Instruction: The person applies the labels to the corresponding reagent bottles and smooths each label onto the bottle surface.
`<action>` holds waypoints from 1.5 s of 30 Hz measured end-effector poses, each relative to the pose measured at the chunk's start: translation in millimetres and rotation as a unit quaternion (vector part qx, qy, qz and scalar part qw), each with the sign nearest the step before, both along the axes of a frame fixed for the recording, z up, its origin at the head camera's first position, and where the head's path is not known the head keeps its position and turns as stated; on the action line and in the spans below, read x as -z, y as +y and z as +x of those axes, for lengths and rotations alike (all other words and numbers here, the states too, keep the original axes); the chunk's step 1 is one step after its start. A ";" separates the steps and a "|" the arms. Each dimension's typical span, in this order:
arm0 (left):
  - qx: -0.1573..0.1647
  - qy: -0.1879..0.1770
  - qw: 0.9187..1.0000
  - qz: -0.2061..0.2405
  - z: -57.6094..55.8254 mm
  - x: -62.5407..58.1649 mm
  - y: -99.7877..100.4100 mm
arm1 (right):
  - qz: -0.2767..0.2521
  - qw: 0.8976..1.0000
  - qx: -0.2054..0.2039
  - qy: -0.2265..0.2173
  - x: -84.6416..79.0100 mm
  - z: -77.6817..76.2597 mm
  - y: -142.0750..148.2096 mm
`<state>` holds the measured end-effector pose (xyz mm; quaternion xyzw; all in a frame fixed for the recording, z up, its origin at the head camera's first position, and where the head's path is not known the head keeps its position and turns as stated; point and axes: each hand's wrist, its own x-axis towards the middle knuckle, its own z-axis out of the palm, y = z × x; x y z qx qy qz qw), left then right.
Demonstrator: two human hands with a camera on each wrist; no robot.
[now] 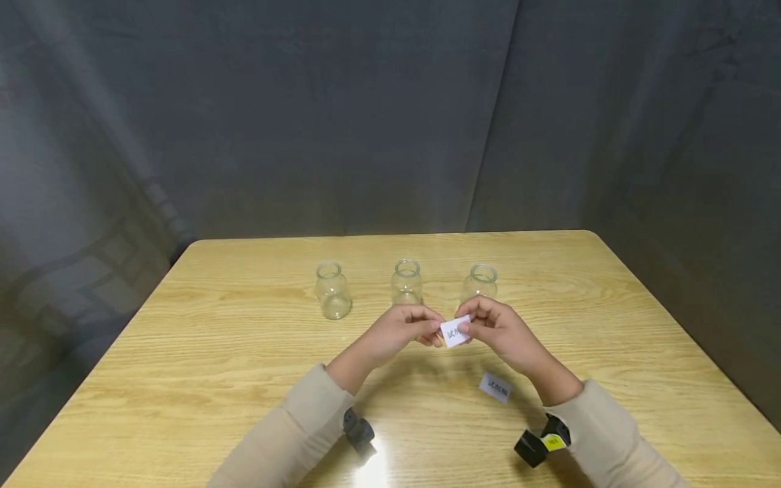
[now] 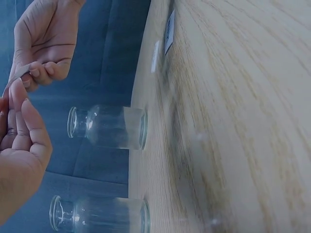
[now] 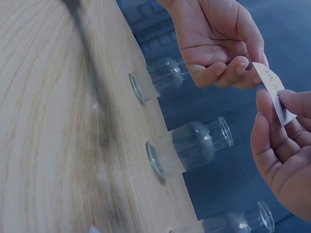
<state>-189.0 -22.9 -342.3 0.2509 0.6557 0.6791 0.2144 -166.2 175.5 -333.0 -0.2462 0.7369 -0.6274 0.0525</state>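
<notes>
A small white paper label (image 1: 451, 334) with handwritten black characters is held up above the table between both hands. My left hand (image 1: 405, 330) pinches its left edge with thumb and fingertips. On the opposite edge, my right hand (image 1: 503, 333) grips it, the thumb lying over part of the writing. The label (image 3: 271, 87) bows slightly in the right wrist view. Just behind the hands stand a middle glass jar (image 1: 407, 281) and a right glass jar (image 1: 482, 279), the latter partly hidden by the right hand.
A left glass jar (image 1: 333, 293) stands upright in line with the others; all are lidless. Another written label (image 1: 495, 387) lies on the wooden table (image 1: 183, 379) below the right hand. The left wrist view shows a further label (image 2: 155, 57) lying close by. A grey curtain (image 1: 342, 122) hangs behind.
</notes>
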 end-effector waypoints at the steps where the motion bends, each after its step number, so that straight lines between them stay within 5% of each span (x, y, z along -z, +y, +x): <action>1: 0.000 0.000 1.000 0.000 0.5 -0.4 -0.1 | -0.004 1.000 -0.002 -0.001 0.4 0.0 0.2; 15: 0.019 -0.006 0.999 0.025 0.8 3.5 -0.8 | -0.048 0.998 -0.021 -0.017 7.5 0.6 -0.1; 23: -0.008 -0.040 0.999 0.016 1.6 5.1 0.8 | -0.034 0.999 -0.015 -0.027 10.1 1.6 -2.1; 37: -0.069 -0.027 0.997 -0.026 -4.9 11.4 -5.3 | 0.024 0.994 0.107 -0.017 10.2 2.7 -2.9; 45: -0.052 -0.006 0.997 -0.054 -5.9 11.7 -1.3 | 0.046 0.996 0.065 -0.027 15.9 0.5 -10.2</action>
